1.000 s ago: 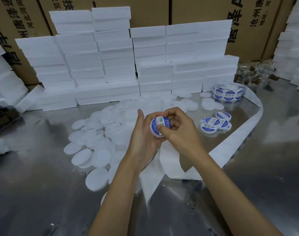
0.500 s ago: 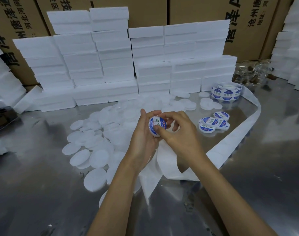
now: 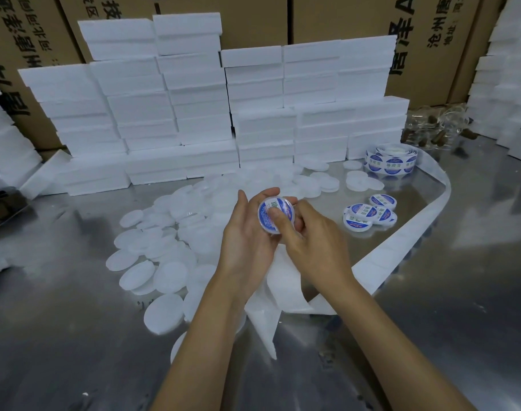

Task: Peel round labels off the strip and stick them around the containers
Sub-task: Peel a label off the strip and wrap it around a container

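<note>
I hold a small round white container (image 3: 268, 226) upright on edge between both hands, its face covered by a blue and white round label (image 3: 269, 210). My left hand (image 3: 247, 232) cups it from the left and behind. My right hand (image 3: 309, 241) grips its right side, the thumb pressing on the label. A roll of labels (image 3: 391, 161) stands at the back right, and its white backing strip (image 3: 401, 247) loops along the table to under my hands. Several labelled containers (image 3: 369, 216) lie in a cluster to the right.
A heap of unlabelled white round containers (image 3: 164, 250) covers the metal table (image 3: 75, 336) left of my hands. Stacked white foam boxes (image 3: 194, 114) line the back, with cardboard cartons (image 3: 327, 19) behind. More foam boxes (image 3: 508, 84) stand at the right edge.
My right thumb has moved onto the label's face and the container has tilted a little more toward me. Both hands stay in the same spot.
</note>
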Tool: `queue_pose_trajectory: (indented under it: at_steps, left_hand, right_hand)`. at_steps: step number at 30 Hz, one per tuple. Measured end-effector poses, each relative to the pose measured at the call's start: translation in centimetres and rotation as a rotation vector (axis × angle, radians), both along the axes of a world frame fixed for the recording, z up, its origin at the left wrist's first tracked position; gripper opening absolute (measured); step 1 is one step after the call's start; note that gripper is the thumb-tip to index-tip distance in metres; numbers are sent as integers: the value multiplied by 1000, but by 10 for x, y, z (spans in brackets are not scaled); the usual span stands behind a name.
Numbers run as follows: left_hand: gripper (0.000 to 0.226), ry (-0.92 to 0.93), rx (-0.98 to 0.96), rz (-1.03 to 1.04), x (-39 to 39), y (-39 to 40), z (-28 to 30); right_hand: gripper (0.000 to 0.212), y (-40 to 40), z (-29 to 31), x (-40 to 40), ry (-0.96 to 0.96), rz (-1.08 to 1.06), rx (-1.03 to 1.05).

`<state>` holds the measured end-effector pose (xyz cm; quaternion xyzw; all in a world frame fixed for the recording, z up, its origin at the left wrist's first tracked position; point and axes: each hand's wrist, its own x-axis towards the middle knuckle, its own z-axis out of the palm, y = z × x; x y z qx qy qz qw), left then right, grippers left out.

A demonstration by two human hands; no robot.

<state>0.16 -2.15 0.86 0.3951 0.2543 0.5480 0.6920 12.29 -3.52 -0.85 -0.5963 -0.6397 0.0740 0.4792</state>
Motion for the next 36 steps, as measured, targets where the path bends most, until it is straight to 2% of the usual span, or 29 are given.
queue_pose_trajectory:
  at_steps: [2, 5, 9, 12, 20, 24, 27, 29, 32, 36]
  left_hand:
    - [57, 14, 6, 7, 1, -1, -1]
    - [57, 52, 14, 27, 4, -1, -1]
    - [63, 60, 8, -8, 8, -4, 0]
    - [69, 58, -15, -29, 11, -7, 1]
    - [63, 75, -17, -26, 14, -10, 4]
    - [49, 73, 18, 14, 17, -11, 4]
    - [61, 18, 28, 45, 16, -12, 4]
    - [59, 20, 44, 49, 15, -10, 3]
    - [33, 157, 75, 67, 15, -6, 0]
    - [38, 508, 201, 180, 9, -5, -4]
  right_hand:
    - [27, 1, -2, 3, -21, 2, 49]
    - [37, 0, -4, 4, -71, -46, 56]
    - [54, -5, -1, -4, -102, -223, -11]
    - [59, -3, -1, -5, -98, -298, -17]
    - [58, 4, -6, 1, 3, -304, 24]
    - [52, 2, -4, 1, 87, -222, 14]
    - [50, -3, -6, 0, 16, -174, -19]
    - [49, -2, -8, -1, -1, -141, -37]
    - [44, 1, -10, 2, 7, -110, -5]
    - [31, 4, -11, 9, -8, -149, 75]
